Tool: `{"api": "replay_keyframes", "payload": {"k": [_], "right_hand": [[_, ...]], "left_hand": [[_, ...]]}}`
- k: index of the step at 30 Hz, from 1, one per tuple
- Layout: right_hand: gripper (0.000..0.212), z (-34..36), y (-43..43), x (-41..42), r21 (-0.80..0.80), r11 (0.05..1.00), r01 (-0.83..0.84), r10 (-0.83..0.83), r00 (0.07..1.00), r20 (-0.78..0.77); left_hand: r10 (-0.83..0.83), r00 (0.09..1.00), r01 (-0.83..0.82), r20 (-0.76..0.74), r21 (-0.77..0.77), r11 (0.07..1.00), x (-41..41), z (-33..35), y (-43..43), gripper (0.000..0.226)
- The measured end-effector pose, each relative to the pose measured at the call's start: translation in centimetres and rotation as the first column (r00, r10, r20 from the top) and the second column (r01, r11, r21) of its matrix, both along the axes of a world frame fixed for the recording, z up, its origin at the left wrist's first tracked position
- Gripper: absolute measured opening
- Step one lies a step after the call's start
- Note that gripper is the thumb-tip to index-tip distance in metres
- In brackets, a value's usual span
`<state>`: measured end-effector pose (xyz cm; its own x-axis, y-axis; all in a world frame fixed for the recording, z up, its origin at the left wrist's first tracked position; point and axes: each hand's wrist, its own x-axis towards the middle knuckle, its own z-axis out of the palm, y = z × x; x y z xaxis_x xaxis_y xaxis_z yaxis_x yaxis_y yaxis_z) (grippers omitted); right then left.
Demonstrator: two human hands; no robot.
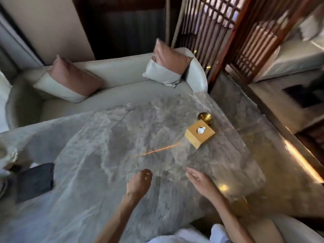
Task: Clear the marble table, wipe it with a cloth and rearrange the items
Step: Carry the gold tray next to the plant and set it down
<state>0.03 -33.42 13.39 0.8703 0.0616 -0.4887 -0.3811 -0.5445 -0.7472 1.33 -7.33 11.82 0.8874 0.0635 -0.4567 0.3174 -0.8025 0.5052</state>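
The grey marble table [98, 137] fills the middle of the head view. A wooden tissue box [199, 135] with white tissue poking out stands at its right side, and a brass ball-shaped object [204, 118] sits just behind it. A dark folded cloth [35, 181] lies at the table's left edge. My left hand [140, 181] hovers over the near part of the table with fingers loosely curled, holding nothing. My right hand [199, 181] is beside it, fingers straight and pointing toward the tissue box, also holding nothing.
A cream sofa [112, 92] with two pink-and-white cushions [70, 81] stands behind the table. A dark wooden lattice screen [228, 32] rises at the back right. Polished stone floor [263, 120] lies to the right. Blurred objects sit at the far left edge.
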Motion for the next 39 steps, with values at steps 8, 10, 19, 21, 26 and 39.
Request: {"api": "replay_keyframes", "payload": {"k": [8,10,19,21,26,39], "right_hand": [[0.041,1.3,-8.1,2.9,0.09,0.964,0.25,-0.254,0.966,0.039],[0.042,1.6,-11.2,5.7,0.066,0.946,0.318,-0.322,0.943,0.079],[0.036,-7.7,-23.7,28.4,0.057,0.861,0.506,-0.509,0.859,0.055],[0.06,-13.4,-25.3,32.6,0.027,0.864,0.502,-0.503,0.864,0.028],[0.023,-14.9,-23.7,36.3,-0.082,0.892,0.444,-0.448,0.894,-0.024],[0.021,-18.8,-22.8,38.2,-0.078,0.921,0.382,-0.39,0.902,-0.186]], "left_hand": [[-0.07,0.997,0.071,0.011,-0.071,0.995,6.8,0.9,-8.0,0.026],[-0.085,0.996,0.086,0.01,-0.088,0.992,10.4,1.4,-11.1,0.027],[0.044,0.999,-0.042,0.026,-0.085,0.995,32.5,-1.3,-25.7,0.027],[0.076,0.997,-0.076,0.007,-0.07,0.995,35.9,-3.3,-27.8,0.026],[0.108,0.989,-0.111,-0.097,-0.023,0.994,39.8,-8.3,-30.9,0.028],[0.187,0.963,-0.202,-0.195,-0.06,0.978,41.5,-12.5,-33.6,0.033]]}}
